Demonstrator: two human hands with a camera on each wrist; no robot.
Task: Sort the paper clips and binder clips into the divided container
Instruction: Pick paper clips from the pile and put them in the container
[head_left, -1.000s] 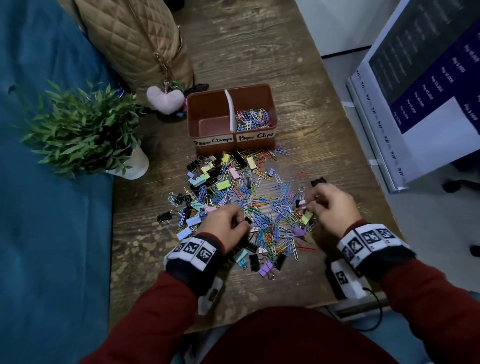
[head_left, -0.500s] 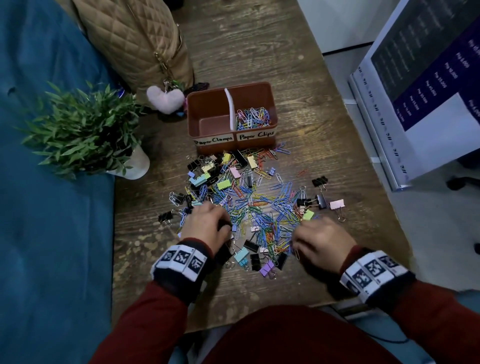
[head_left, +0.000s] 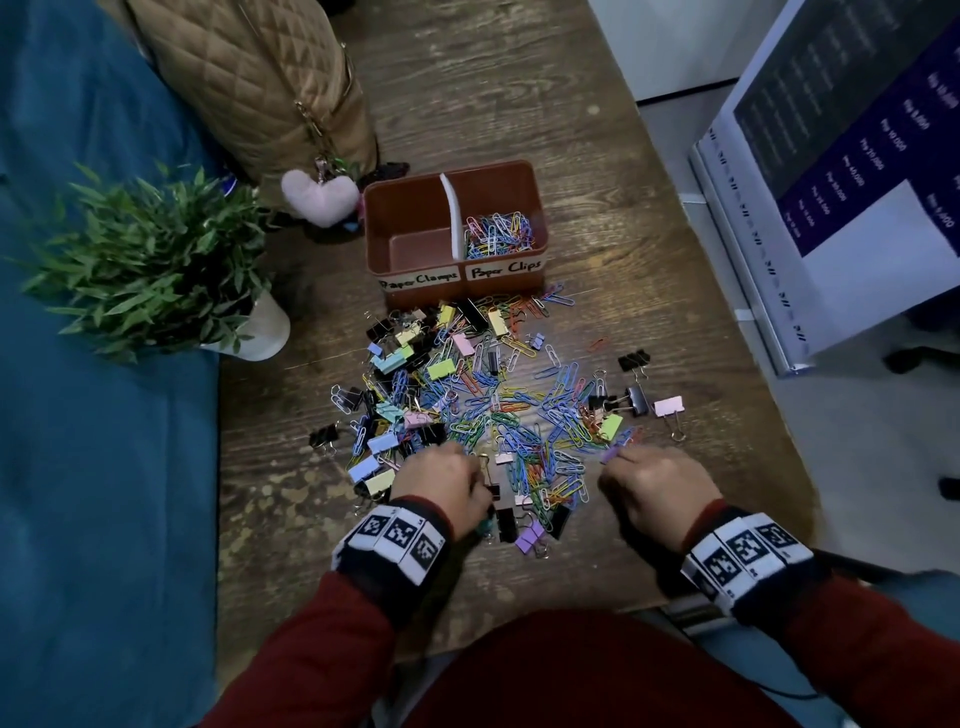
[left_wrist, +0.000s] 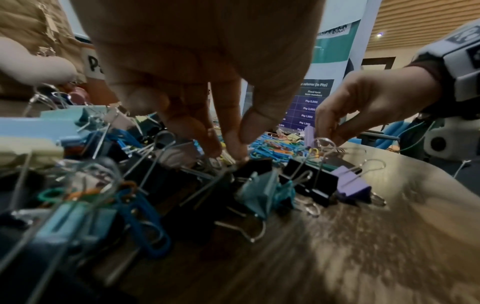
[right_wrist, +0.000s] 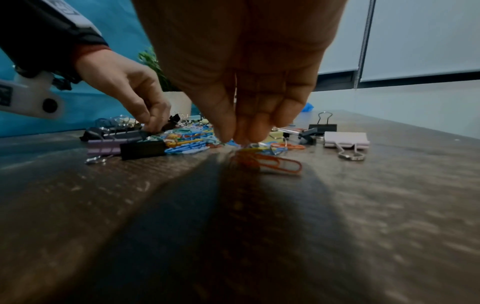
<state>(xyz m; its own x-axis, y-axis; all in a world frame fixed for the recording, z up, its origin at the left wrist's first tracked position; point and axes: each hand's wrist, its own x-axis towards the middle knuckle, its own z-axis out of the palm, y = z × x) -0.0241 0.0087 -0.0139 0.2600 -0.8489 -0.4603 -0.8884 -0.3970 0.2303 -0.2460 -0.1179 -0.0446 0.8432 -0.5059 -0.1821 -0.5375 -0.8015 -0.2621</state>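
Note:
A brown divided container (head_left: 457, 292) stands at the far side of the wooden table. Its right half, labelled Paper Clips, holds coloured paper clips (head_left: 498, 234); the left half (head_left: 415, 249), labelled Paper Clamps, looks bare. A mixed pile of paper clips and binder clips (head_left: 493, 405) lies in front of it. At the pile's near left, my left hand (head_left: 475, 467) pinches a black binder clip (left_wrist: 254, 166) with thumb and fingers (left_wrist: 231, 148). On the near right, my right hand (head_left: 608, 462) pinches a small purple binder clip (left_wrist: 309, 132), fingers bunched downward (right_wrist: 239, 137).
A potted plant (head_left: 145, 265) stands at the left, with a tan quilted bag (head_left: 260, 83) and a pink plush heart (head_left: 319, 197) behind the container. A printed banner (head_left: 857, 171) leans at the right. Pink (head_left: 667, 406) and black (head_left: 634, 360) binder clips lie apart on the right.
My right hand left a pink binder clip at the pile's right side, drew back toward me and pinched the purple clip. The left hand shifted nearer me within the pile.

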